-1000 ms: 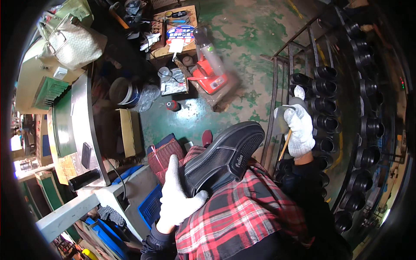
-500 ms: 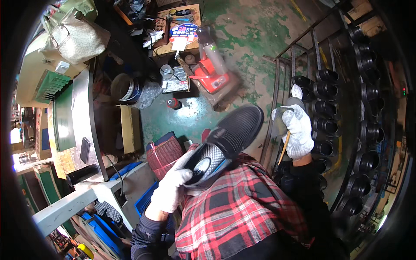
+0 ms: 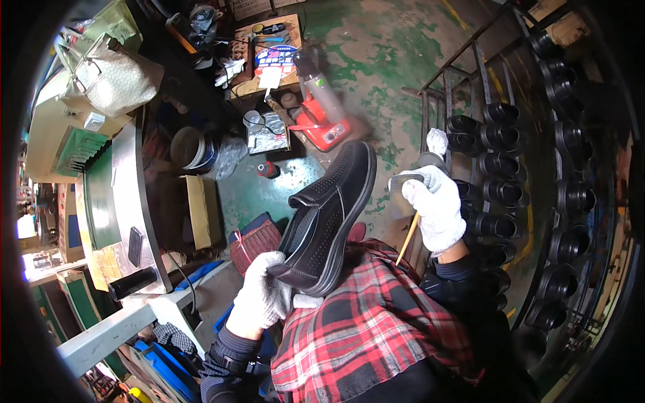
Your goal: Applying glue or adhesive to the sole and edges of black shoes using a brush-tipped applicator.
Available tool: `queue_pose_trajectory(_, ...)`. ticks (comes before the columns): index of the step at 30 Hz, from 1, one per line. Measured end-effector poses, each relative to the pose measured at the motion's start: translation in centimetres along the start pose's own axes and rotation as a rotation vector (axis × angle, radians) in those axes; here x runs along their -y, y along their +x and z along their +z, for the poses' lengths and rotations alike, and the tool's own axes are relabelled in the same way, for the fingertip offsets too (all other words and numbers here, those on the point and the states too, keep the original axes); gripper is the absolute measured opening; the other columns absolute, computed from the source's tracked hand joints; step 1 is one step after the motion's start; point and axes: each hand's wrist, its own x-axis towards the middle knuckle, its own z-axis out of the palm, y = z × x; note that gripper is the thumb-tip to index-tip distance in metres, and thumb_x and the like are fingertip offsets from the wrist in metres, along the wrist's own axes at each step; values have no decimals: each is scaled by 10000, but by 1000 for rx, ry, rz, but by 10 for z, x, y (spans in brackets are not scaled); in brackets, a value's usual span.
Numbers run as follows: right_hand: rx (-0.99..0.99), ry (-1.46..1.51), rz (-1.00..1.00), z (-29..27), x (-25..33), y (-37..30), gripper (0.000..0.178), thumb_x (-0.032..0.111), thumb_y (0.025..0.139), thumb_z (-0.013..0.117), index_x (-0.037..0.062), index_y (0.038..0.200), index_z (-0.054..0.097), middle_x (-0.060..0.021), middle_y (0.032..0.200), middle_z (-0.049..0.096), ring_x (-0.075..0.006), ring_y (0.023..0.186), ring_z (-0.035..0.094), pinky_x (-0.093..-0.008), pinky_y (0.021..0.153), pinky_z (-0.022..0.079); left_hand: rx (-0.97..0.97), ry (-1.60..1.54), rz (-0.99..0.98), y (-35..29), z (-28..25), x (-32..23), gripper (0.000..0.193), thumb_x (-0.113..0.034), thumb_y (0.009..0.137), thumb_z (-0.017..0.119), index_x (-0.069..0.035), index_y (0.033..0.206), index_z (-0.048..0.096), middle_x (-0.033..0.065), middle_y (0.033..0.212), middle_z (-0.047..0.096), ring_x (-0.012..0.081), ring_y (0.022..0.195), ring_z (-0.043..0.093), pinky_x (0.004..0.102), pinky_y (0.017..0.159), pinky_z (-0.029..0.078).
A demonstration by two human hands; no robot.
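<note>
A black slip-on shoe with a perforated upper is tilted above my lap, its toe pointing away and its side and sole edge turned toward the right. My left hand, in a white knit glove, grips it at the heel. To the right of the shoe, apart from it, my gloved right hand is closed round a thin wooden stick and a greyish, rounded, flat piece that looks like a pad. A white, lumpy tip shows beyond the fingers; whether it belongs to the stick is hidden.
Racks of black shoes stand at the right. Ahead are a red machine, a small red-and-black bottle and a wooden table with tools. A metal-edged bench holds a phone at left. A red plaid apron covers my lap.
My left hand has rolled the shoe and swung its toe leftward, so its side and sole edge now show instead of its opening. My right hand has moved left, closer to the shoe.
</note>
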Motion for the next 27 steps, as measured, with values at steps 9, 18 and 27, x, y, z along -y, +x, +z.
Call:
queue_pose_trajectory(9,232,-192,-73,5,19,-2,185,121,896,731,30,1056,727,-20,878,688,-96,793,625,-264,719,508,-47,742,338,-5,-13,8,602,42,829,797,-43,1305,438,146,1163,634,221,1072,642,351,941,534)
queue_pose_trajectory(18,619,-668,-902,53,13,-6,115,247,858,699,143,900,676,-53,748,617,-265,661,645,-396,604,525,149,1225,425,2,5,3,232,-30,932,601,3,1161,593,163,1080,679,252,1029,655,413,914,542)
queue_pose_trajectory(27,519,-741,-1044,51,14,0,118,260,838,750,152,851,705,-4,778,653,-208,689,664,-351,547,511,-62,120,-224,17,21,2,342,-202,951,525,48,1162,625,234,1166,690,387,1069,685,590,885,579)
